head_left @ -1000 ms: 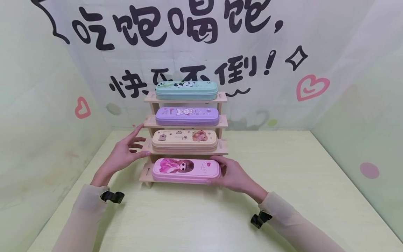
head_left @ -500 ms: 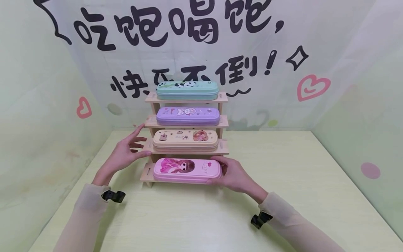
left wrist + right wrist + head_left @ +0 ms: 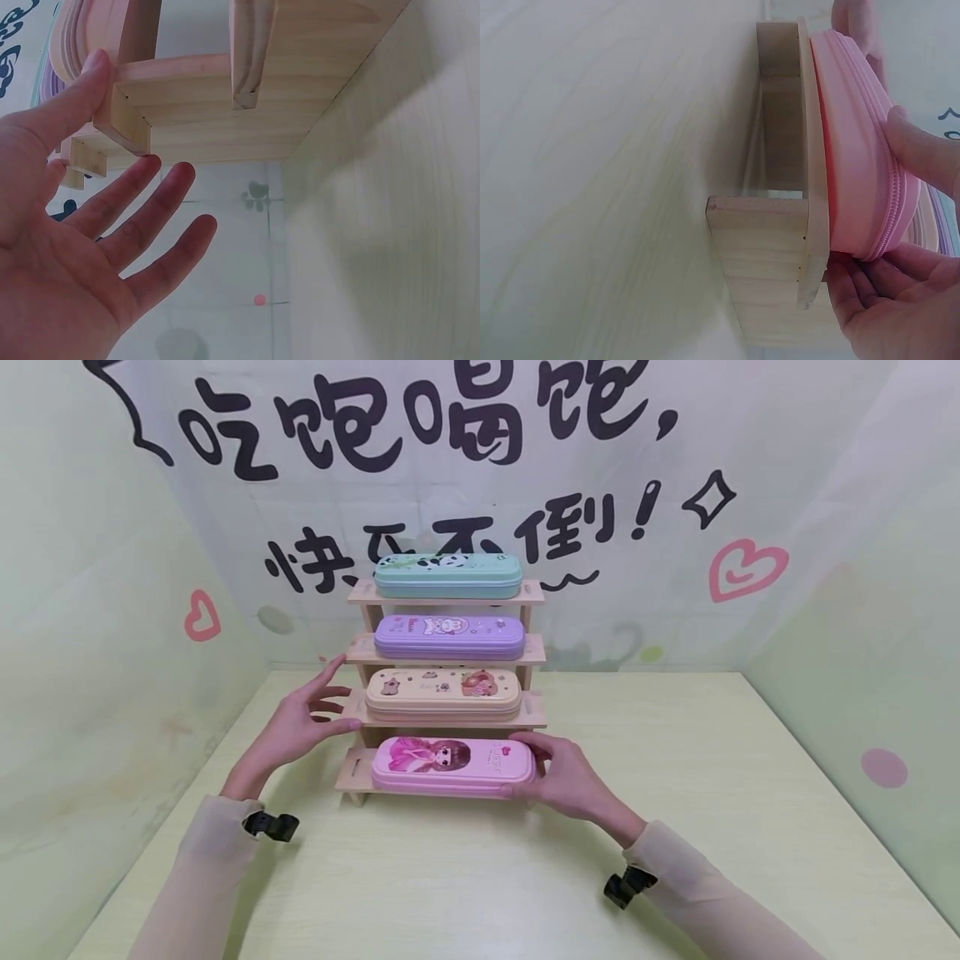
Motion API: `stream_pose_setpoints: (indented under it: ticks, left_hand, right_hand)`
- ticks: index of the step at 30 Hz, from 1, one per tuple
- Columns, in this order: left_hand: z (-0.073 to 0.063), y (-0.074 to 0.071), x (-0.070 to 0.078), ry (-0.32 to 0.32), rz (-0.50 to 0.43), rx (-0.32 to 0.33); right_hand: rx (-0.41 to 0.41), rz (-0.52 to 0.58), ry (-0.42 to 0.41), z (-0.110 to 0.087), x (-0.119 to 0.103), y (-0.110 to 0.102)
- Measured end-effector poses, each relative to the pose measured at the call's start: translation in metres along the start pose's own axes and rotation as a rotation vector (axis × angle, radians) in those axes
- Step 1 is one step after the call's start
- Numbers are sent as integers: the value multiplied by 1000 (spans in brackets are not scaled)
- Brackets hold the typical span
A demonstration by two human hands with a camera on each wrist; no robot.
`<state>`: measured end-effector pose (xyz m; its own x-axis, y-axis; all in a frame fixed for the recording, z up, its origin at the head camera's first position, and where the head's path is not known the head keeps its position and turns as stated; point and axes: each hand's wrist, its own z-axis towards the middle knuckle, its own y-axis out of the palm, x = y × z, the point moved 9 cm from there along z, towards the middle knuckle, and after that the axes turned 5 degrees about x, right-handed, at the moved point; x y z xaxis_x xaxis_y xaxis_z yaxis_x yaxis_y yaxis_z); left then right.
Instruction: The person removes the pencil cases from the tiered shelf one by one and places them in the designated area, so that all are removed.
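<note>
Biggest first: at the back, a pale wall (image 3: 675, 618) printed with bold black characters and pink hearts. Spreading out below, a light wood-grain table (image 3: 712, 793). And standing on it, left of centre, a four-step wooden rack (image 3: 534, 595). In from the near side, a pale left sleeve (image 3: 191, 877) and a matching right sleeve (image 3: 697, 885). Now to the pink case (image 3: 453, 768), lying picture side up on the lowest shelf (image 3: 352, 774), over toward its right end. Up the steps above, one apiece: a cream case (image 3: 442, 693), a purple case (image 3: 450, 637), a teal case (image 3: 448, 578) with pandas. Round the pink case's right end, the right hand (image 3: 566, 777), gripping it, thumb against the zipped front, fingers curled about the end. Across at the rack's left side, the left hand (image 3: 292, 727), fingers spread wide, thumb at the cream case's shelf, index fingertip at the purple case's. Smallest, at each wrist, a black camera (image 3: 630, 885).
</note>
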<state>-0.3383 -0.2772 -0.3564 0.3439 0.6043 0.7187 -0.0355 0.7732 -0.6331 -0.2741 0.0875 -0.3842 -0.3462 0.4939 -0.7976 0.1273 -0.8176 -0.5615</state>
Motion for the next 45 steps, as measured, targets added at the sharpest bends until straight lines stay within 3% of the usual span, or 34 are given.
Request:
stream_pose_setpoints:
  ticks: [6,20,45]
  left_hand:
    - [0,-1,-1,13,-13,-7]
    - [3,-1,-3,46,-83,-90]
    - [4,-2,-4,48,-79,-77]
  right_hand:
    - [16,10,-3,-3,2,-5]
    - [-1,43,-36,-16,-8,-17]
    - [3,66,-41,-34,22,-62]
